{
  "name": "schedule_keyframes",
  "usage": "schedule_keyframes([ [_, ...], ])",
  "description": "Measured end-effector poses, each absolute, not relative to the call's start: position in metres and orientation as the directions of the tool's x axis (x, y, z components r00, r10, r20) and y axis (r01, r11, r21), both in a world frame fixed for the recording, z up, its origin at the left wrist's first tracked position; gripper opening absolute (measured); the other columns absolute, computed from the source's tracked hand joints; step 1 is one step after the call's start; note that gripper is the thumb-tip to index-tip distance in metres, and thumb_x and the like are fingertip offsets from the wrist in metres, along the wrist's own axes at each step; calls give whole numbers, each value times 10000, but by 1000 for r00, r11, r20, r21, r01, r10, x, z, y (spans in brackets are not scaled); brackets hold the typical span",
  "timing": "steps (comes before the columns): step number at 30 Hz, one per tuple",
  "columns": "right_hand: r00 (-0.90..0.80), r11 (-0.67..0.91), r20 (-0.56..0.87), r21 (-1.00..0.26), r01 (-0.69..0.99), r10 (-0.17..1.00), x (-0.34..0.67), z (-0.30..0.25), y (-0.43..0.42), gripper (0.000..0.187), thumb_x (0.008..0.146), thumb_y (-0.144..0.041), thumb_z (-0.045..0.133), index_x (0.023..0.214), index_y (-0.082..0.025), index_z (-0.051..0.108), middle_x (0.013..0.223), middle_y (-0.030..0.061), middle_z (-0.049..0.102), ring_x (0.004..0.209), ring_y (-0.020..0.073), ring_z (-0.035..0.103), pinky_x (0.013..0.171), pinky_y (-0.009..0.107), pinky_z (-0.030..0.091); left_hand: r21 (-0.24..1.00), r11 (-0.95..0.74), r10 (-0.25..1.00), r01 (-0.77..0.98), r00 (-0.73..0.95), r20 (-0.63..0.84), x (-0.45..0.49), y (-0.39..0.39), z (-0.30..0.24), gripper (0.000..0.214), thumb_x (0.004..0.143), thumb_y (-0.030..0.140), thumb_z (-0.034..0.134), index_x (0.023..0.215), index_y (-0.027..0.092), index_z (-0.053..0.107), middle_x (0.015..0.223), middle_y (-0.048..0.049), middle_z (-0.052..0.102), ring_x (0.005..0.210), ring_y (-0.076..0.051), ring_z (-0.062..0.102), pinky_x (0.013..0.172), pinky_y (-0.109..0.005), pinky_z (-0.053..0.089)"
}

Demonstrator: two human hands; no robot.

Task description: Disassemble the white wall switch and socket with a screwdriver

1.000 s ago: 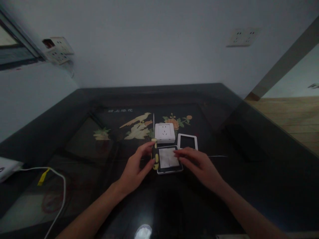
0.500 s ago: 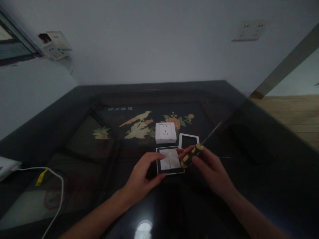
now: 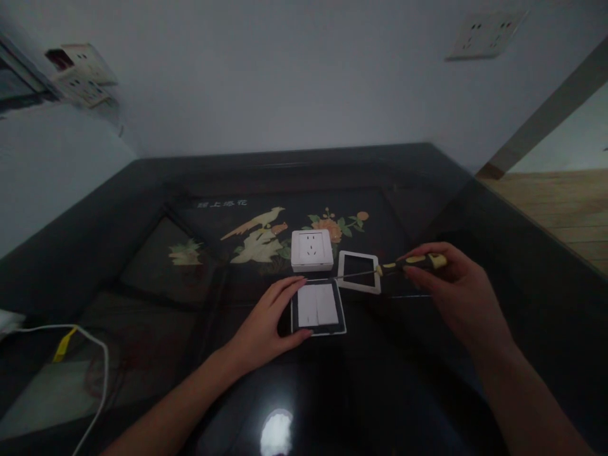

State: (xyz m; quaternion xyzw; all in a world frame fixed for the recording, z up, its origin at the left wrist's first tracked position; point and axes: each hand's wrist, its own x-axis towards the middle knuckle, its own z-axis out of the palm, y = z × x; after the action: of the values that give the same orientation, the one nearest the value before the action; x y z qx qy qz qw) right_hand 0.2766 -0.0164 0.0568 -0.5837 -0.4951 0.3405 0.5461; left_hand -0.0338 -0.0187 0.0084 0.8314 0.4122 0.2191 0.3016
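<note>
A wall switch with two white rockers in a dark frame lies flat on the dark glossy table. My left hand cups its left edge, thumb and fingers against the frame. My right hand grips the yellow and black handle of a screwdriver. Its thin shaft points left, and the tip sits near the switch's top right corner. A white empty cover frame lies under the shaft. A white socket rests just behind the switch.
The table top carries a painted bird and flower design. A white cable with a yellow tag curves along the left edge. Wall sockets are mounted on the wall behind. A wooden floor shows at the right.
The screwdriver passed from my left hand to my right hand. My right hand then drew back to the right and turned the shaft toward the switch. My left hand settled on the switch's left edge.
</note>
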Motion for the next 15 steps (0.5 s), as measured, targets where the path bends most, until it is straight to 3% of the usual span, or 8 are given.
schedule_keyframes([
  [4, 295, 106, 113, -994, 37, 949, 269, 54, -18, 244, 722, -335, 774, 895, -252, 622, 799, -17, 659, 636, 133, 634, 566, 255, 565, 653, -498, 791, 571, 607, 73, -43, -14, 15, 778, 806, 275, 722, 1450, 297, 287, 1467, -103, 371, 1348, -303, 395, 1132, -533, 349],
  [15, 242, 90, 166, -950, 298, 956, 256, 64, -27, 201, 753, -283, 724, 856, -245, 555, 757, -13, 659, 615, 155, 686, 556, 259, 594, 624, -579, 776, 525, 590, 224, -26, -26, 1, 698, 899, 292, 613, 1483, 297, 231, 1533, -115, 310, 1422, -315, 280, 1170, -576, 251],
])
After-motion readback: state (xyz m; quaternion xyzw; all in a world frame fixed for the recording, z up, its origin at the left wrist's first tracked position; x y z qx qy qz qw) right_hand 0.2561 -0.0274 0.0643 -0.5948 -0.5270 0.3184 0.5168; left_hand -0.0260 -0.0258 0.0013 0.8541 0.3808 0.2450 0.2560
